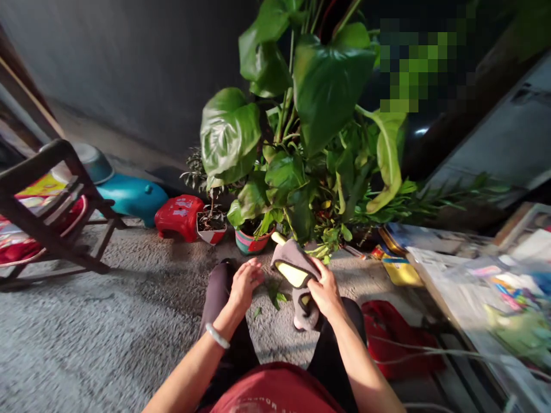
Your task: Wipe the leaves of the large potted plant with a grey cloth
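My right hand (323, 289) grips a grey fabric piece with a pale yellow lining (293, 274), held up between my knees. A pale yellow strip (279, 237) sticks out at its far end; I cannot make out what kind of item it is. Just below hangs or lies another grey piece (305, 312) with a yellowish patch, partly behind the right hand. My left hand (246, 282), with a pale bangle at the wrist, hovers over the left knee, apart from the fabric. Its fingers are loosely bent and nothing shows in them. Green leaf scraps (274, 293) lie on the ground between my legs.
A large leafy plant (297, 132) rises from a striped pot (252, 242) ahead. Leftward stand a small pot (212, 228), red stool (178, 218), blue animal-shaped seat (131, 198) and wooden chair (55, 212). At right are a red bag-like item (394, 338) and a cluttered table (456, 287).
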`<state>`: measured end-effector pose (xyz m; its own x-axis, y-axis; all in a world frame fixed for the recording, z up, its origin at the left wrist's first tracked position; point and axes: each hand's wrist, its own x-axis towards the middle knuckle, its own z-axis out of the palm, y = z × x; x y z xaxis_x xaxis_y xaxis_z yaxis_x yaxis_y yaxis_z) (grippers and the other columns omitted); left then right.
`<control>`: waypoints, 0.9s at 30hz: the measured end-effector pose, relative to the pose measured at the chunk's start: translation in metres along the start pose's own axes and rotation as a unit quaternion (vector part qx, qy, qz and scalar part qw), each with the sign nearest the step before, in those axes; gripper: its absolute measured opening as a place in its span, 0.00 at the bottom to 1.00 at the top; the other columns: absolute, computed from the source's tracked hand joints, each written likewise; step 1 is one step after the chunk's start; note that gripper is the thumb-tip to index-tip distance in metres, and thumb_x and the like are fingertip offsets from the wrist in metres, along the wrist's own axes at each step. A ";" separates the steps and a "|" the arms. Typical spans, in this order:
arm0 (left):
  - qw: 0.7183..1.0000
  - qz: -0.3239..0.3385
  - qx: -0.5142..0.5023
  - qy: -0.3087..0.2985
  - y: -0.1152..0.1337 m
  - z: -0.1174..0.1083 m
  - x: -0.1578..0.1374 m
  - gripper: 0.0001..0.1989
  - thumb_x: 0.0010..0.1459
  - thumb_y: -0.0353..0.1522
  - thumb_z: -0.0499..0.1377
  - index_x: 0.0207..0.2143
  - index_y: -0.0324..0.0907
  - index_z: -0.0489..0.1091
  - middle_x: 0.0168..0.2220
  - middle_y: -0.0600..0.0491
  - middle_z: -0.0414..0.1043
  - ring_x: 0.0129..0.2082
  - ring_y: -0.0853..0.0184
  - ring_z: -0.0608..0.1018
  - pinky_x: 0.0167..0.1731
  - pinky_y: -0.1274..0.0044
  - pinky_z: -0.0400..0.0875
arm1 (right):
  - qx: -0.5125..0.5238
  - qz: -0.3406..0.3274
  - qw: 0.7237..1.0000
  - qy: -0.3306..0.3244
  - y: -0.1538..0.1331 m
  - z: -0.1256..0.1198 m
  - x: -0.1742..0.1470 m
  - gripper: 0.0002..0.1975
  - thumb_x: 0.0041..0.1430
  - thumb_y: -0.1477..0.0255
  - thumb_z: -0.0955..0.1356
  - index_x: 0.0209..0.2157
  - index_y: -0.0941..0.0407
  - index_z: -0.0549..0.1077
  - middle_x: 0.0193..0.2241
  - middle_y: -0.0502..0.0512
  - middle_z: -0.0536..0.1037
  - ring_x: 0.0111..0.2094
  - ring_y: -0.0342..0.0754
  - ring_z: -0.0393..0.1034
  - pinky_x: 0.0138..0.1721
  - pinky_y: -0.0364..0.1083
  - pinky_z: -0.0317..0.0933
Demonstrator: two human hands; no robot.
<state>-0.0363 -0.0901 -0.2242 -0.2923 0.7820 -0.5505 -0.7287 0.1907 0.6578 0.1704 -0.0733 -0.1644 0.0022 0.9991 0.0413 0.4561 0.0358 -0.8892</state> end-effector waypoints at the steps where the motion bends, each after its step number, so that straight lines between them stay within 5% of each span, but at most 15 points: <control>1: 0.999 0.001 0.004 -0.042 -0.008 0.001 -0.012 0.22 0.52 0.39 0.76 0.48 0.41 0.80 0.46 0.44 0.85 0.38 0.62 0.84 0.40 0.71 0.80 | -0.014 -0.005 1.000 0.016 0.003 0.000 -0.001 0.35 0.46 0.75 0.68 0.58 0.51 0.83 0.55 0.59 0.88 0.58 0.62 0.83 0.66 0.63 0.74; 5: 0.981 0.044 0.004 -0.191 -0.022 0.025 -0.048 0.36 0.46 0.49 0.81 0.53 0.42 0.80 0.52 0.44 0.85 0.49 0.55 0.85 0.47 0.68 0.81 | -0.078 -0.092 0.993 -0.002 -0.001 0.020 -0.021 0.37 0.49 0.79 0.69 0.63 0.53 0.80 0.61 0.64 0.84 0.63 0.66 0.79 0.68 0.66 0.71; 9: 0.986 0.057 0.030 -0.156 -0.024 0.048 -0.060 0.32 0.42 0.46 0.82 0.45 0.43 0.79 0.43 0.48 0.85 0.44 0.56 0.85 0.47 0.69 0.80 | -0.063 -0.144 0.986 -0.056 -0.014 0.022 -0.051 0.40 0.50 0.74 0.75 0.68 0.53 0.75 0.67 0.67 0.79 0.68 0.68 0.72 0.72 0.68 0.66; 14: 0.984 0.026 0.104 -0.142 -0.039 0.052 -0.068 0.27 0.39 0.40 0.80 0.41 0.43 0.79 0.38 0.50 0.85 0.38 0.55 0.86 0.45 0.65 0.81 | 0.140 -0.029 0.986 -0.087 -0.001 -0.036 -0.055 0.36 0.53 0.62 0.79 0.65 0.50 0.78 0.58 0.61 0.86 0.58 0.62 0.81 0.62 0.62 0.74; 17: 0.973 -0.008 0.160 -0.169 -0.049 0.056 -0.079 0.24 0.35 0.35 0.79 0.38 0.44 0.80 0.35 0.49 0.85 0.37 0.51 0.86 0.43 0.63 0.81 | 0.249 0.100 0.963 0.021 0.040 -0.071 -0.041 0.29 0.50 0.52 0.80 0.50 0.51 0.84 0.43 0.59 0.88 0.44 0.60 0.83 0.42 0.56 0.76; 20: 0.954 -0.026 0.208 -0.216 -0.049 0.075 -0.092 0.23 0.33 0.33 0.78 0.37 0.45 0.81 0.34 0.47 0.85 0.35 0.49 0.85 0.39 0.62 0.81 | 0.288 0.185 0.934 0.097 0.090 -0.091 -0.013 0.25 0.46 0.48 0.79 0.41 0.49 0.82 0.37 0.58 0.87 0.40 0.63 0.83 0.33 0.53 0.71; 24: 0.919 0.067 0.259 -0.290 -0.028 0.133 -0.091 0.25 0.41 0.36 0.78 0.44 0.42 0.82 0.39 0.47 0.86 0.42 0.48 0.86 0.46 0.63 0.81 | 0.343 0.230 0.905 0.105 0.136 -0.096 0.046 0.19 0.52 0.50 0.77 0.39 0.47 0.80 0.40 0.59 0.87 0.46 0.62 0.84 0.40 0.55 0.75; 27: 0.893 0.191 0.298 -0.279 -0.012 0.182 -0.058 0.26 0.44 0.33 0.78 0.48 0.42 0.81 0.44 0.46 0.86 0.50 0.49 0.84 0.53 0.65 0.78 | 0.380 0.249 0.885 0.104 0.150 -0.091 0.097 0.21 0.59 0.45 0.71 0.41 0.47 0.77 0.37 0.55 0.84 0.41 0.57 0.83 0.43 0.56 0.76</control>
<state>0.1024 -0.0299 -0.1062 0.0258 0.9997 0.0048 -0.1342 -0.0013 0.9909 0.3200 0.0266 -0.2525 0.2353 0.8720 -0.4293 -0.3771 -0.3252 -0.8672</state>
